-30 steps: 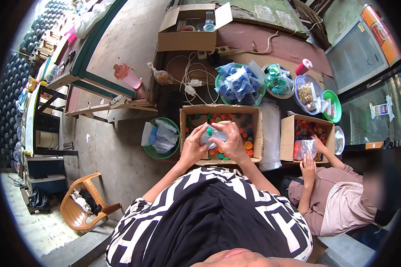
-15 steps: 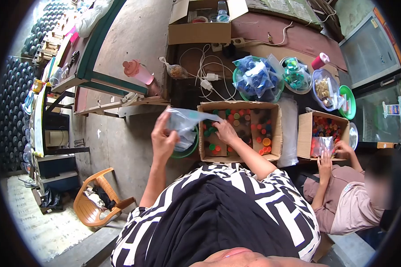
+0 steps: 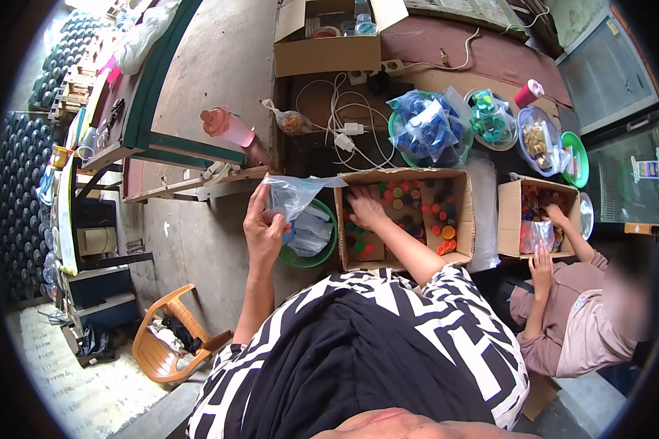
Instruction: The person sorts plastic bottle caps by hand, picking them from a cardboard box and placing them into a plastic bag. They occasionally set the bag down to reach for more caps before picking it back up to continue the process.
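Note:
My left hand [image 3: 262,230] is closed on a clear plastic bag [image 3: 296,194], held up to the left of an open cardboard box [image 3: 467,219]. In the box lie many small bottle caps [image 3: 406,197], mostly red, orange and green, with some dark ones. My right hand [image 3: 366,211] reaches into the left part of this box, fingers apart over the caps; its fingertips are partly hidden. Below the bag, a green basin [image 3: 307,262] holds clear plastic bags [image 3: 311,233], with something blue near its left side.
At right, a co-worker's hands [image 3: 541,271] are at a smaller cardboard box [image 3: 511,219] of caps. Behind stand basins of bagged blue caps [image 3: 428,132] and green caps [image 3: 488,121]. White cables [image 3: 348,132] lie nearby. A plastic chair [image 3: 157,344] is at lower left.
My right hand has come away from the bag's edge and gone deeper into the box's left side. The bag hangs from my left hand. The co-worker's far hand has moved into the smaller box.

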A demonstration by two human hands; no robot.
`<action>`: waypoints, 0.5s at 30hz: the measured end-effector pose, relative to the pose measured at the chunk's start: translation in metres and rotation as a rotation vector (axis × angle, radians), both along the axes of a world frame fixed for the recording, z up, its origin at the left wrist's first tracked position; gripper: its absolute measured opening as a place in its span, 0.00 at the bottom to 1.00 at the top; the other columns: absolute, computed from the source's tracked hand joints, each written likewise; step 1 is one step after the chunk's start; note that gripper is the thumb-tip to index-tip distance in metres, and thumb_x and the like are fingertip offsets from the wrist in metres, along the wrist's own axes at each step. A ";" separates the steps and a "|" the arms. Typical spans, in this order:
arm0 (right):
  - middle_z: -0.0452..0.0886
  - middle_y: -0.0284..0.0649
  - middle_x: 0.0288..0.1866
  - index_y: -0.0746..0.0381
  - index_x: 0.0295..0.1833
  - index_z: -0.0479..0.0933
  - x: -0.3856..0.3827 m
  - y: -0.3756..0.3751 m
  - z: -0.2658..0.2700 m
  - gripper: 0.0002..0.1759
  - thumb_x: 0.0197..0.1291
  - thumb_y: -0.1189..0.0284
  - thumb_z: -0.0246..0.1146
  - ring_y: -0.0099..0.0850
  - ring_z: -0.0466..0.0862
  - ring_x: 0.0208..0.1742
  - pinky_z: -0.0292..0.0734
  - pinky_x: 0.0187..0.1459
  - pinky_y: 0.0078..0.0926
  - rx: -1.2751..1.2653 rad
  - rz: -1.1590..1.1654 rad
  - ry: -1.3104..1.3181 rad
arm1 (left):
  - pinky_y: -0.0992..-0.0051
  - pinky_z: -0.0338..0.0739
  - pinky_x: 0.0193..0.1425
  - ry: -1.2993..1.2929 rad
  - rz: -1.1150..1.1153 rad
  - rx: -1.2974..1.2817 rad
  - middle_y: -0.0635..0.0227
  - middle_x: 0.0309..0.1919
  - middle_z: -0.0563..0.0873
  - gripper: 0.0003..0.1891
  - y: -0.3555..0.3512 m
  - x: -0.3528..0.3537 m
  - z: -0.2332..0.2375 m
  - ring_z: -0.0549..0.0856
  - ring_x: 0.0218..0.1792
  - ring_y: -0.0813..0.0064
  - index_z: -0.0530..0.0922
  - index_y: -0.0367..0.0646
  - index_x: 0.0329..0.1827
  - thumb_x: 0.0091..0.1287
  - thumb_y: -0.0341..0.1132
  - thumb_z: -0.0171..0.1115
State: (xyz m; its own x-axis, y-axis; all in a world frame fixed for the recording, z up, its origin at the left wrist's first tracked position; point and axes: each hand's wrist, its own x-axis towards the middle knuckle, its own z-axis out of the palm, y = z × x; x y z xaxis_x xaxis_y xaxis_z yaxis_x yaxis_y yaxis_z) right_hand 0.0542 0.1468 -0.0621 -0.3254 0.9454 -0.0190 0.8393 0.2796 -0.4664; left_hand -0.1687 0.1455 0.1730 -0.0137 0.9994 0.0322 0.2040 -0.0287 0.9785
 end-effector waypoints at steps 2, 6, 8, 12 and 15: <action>0.70 0.42 0.63 0.57 0.52 0.79 -0.005 -0.002 -0.019 0.27 0.43 0.63 0.72 0.43 0.68 0.66 0.57 0.69 0.54 0.113 -0.002 -0.020 | 0.84 0.81 0.28 -0.010 -0.022 -0.014 0.63 0.71 0.67 0.35 -0.001 0.002 -0.001 0.81 0.27 0.87 0.65 0.35 0.72 0.55 0.15 0.50; 0.72 0.40 0.60 0.57 0.49 0.80 -0.005 -0.007 -0.012 0.25 0.40 0.66 0.72 0.40 0.69 0.65 0.59 0.69 0.52 0.007 0.030 -0.147 | 0.85 0.80 0.28 -0.021 -0.041 -0.018 0.63 0.70 0.67 0.35 -0.001 0.002 -0.002 0.81 0.27 0.87 0.65 0.35 0.72 0.56 0.15 0.50; 0.73 0.39 0.59 0.56 0.47 0.81 -0.002 -0.013 -0.024 0.23 0.40 0.67 0.72 0.39 0.70 0.64 0.62 0.67 0.50 0.021 0.046 -0.176 | 0.84 0.80 0.28 -0.023 -0.053 -0.025 0.64 0.70 0.68 0.34 -0.003 0.005 -0.002 0.80 0.28 0.87 0.64 0.35 0.72 0.57 0.15 0.51; 0.76 0.37 0.54 0.56 0.41 0.82 0.024 -0.037 -0.017 0.15 0.42 0.71 0.70 0.39 0.73 0.59 0.70 0.60 0.45 0.123 0.052 -0.225 | 0.84 0.80 0.28 -0.019 -0.056 -0.029 0.64 0.70 0.67 0.34 -0.010 0.012 -0.008 0.80 0.28 0.88 0.64 0.36 0.72 0.57 0.15 0.51; 0.77 0.39 0.51 0.56 0.40 0.81 0.057 -0.059 -0.010 0.13 0.44 0.73 0.67 0.40 0.75 0.55 0.72 0.56 0.43 0.082 -0.029 -0.156 | 0.84 0.80 0.28 -0.006 -0.067 -0.014 0.65 0.70 0.67 0.35 -0.017 0.019 -0.011 0.80 0.28 0.88 0.65 0.36 0.72 0.57 0.15 0.51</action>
